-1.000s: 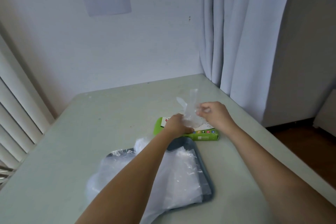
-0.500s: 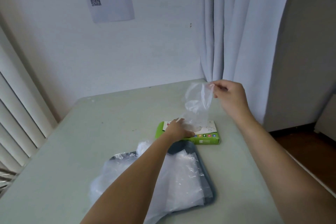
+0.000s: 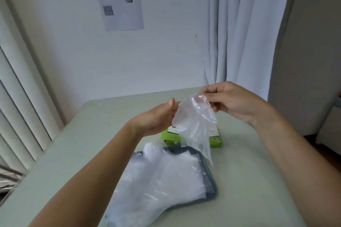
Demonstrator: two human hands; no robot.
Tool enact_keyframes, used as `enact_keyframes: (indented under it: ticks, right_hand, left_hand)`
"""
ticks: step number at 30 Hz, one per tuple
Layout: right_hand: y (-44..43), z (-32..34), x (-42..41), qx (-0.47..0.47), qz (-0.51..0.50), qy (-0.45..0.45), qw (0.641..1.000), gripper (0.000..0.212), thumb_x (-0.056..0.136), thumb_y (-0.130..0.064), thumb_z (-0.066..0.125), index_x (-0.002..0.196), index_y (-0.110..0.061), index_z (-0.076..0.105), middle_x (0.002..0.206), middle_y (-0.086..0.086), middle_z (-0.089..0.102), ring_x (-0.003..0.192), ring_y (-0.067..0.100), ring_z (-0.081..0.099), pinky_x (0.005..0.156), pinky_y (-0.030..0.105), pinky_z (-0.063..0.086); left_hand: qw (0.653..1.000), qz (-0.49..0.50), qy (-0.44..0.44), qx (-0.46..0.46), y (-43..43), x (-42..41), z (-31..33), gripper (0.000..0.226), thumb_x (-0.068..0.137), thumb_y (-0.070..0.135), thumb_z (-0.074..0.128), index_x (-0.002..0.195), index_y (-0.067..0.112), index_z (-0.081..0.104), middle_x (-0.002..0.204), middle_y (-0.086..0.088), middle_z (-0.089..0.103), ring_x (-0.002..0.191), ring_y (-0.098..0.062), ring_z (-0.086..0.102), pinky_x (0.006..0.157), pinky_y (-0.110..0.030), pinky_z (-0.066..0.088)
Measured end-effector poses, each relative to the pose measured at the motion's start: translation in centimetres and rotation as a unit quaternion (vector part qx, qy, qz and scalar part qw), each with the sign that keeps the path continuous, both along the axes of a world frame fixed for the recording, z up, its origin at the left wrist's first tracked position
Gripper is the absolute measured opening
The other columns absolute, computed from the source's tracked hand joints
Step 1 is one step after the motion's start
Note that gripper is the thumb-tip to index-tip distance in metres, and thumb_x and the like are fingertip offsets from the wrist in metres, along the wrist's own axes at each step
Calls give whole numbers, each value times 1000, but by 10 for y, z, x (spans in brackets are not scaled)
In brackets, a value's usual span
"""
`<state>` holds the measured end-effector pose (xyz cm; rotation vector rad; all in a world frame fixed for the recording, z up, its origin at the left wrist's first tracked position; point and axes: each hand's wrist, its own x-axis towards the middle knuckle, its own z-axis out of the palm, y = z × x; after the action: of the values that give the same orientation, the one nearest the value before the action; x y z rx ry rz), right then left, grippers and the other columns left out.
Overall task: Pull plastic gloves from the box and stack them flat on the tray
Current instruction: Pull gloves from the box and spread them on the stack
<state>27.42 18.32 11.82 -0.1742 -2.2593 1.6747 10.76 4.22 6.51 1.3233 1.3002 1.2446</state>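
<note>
A clear plastic glove [image 3: 196, 125] hangs in the air above the green glove box [image 3: 215, 141]. My right hand [image 3: 230, 102] pinches its top edge. My left hand [image 3: 158, 118] is raised beside the glove, fingers reaching its left edge; the glove hides the fingertips, so a grip there cannot be seen. Below lies the grey tray [image 3: 209, 177], covered by a pile of several clear gloves [image 3: 156, 180] that spills over its near left edge. The hanging glove's lower tip dangles over the tray's far right corner.
The pale green table [image 3: 73, 153] ends near the wall at the back and at a right edge beside white curtains [image 3: 245, 33]. Window blinds [image 3: 20, 107] stand at the left. A paper sheet with a QR code [image 3: 120, 0] hangs on the wall.
My left hand has lifted off the box and risen to the glove. My right hand has drawn the glove free of the box and toward me, over the tray's far edge.
</note>
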Motion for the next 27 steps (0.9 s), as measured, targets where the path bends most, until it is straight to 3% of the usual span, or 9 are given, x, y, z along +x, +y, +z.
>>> enact_keyframes:
  ticks: [3, 5, 8, 10, 12, 17, 22, 25, 27]
  right_hand:
    - [-12, -4, -5, -5, 32, -48, 998, 17, 86, -8, 61, 80, -15, 76, 82, 14, 53, 73, 24, 40, 61, 20, 40]
    - [-20, -9, -8, -34, 49, -81, 995, 20, 88, -6, 57, 83, -13, 75, 78, 13, 53, 68, 23, 40, 58, 21, 39]
    - [-39, -16, -11, -254, 73, -65, 962, 19, 88, -13, 54, 94, -5, 71, 81, 12, 58, 59, 14, 48, 47, 18, 40]
    - [-49, -21, -10, -434, 58, 17, 899, 36, 84, -28, 56, 106, -1, 64, 87, 13, 67, 59, 16, 62, 51, 18, 51]
    - [-48, -35, -7, -495, 23, 77, 865, 67, 79, -47, 57, 128, -3, 48, 109, 18, 68, 83, 25, 72, 77, 29, 58]
    - [-56, -77, 4, -419, 53, 26, 906, 125, 33, -73, 81, 137, -14, 45, 132, 7, 60, 125, 25, 54, 101, 46, 43]
    - [-90, -93, -2, -465, 85, 36, 881, 94, 36, -27, 98, 120, -2, 61, 124, 15, 64, 111, 25, 64, 97, 41, 49]
    - [-104, -96, -19, -490, 21, 6, 872, 20, 61, -7, 82, 80, -3, 77, 94, 10, 74, 84, 18, 72, 90, 34, 52]
    - [-112, -94, -30, -501, -29, 4, 865, 16, 81, 1, 65, 70, -3, 75, 78, 9, 73, 70, 16, 72, 74, 28, 58]
  left_hand:
    - [998, 0, 61, 12, -22, 16, 9, 91, 71, 60, 74, 131, -4, 50, 134, -21, 53, 129, -34, 47, 110, -41, 34]
    - [996, 44, 81, 6, -33, 21, 11, 48, 71, 31, 80, 108, 4, 66, 110, -9, 67, 110, -19, 60, 97, -27, 44]
    - [993, 101, 55, 3, -50, 32, 9, 6, 80, 12, 70, 80, 5, 70, 79, 0, 66, 77, -10, 63, 75, -18, 45]
    - [989, 145, 6, 7, -58, 35, 3, 20, 86, 12, 66, 66, 13, 69, 67, 2, 62, 61, -9, 60, 63, -19, 45]
    - [981, 180, -69, 0, -67, 34, 0, 16, 88, 14, 61, 76, 8, 71, 71, -4, 67, 64, -15, 64, 63, -22, 49]
    - [926, 306, -222, 0, -82, 30, -7, 22, 85, 19, 66, 95, 0, 69, 75, -8, 67, 69, -24, 61, 74, -34, 42]
    - [878, 372, -296, 61, -93, 23, -12, 8, 92, 8, 56, 89, 6, 63, 74, -3, 65, 61, -17, 62, 57, -24, 56]
    - [869, 398, -286, 68, -102, 27, -14, 12, 92, 6, 55, 84, 5, 64, 69, -2, 63, 58, -16, 59, 55, -23, 53]
    - [878, 404, -250, 53, -111, 27, -19, 9, 90, 8, 56, 86, 5, 64, 71, -4, 59, 57, -15, 56, 61, -25, 49]
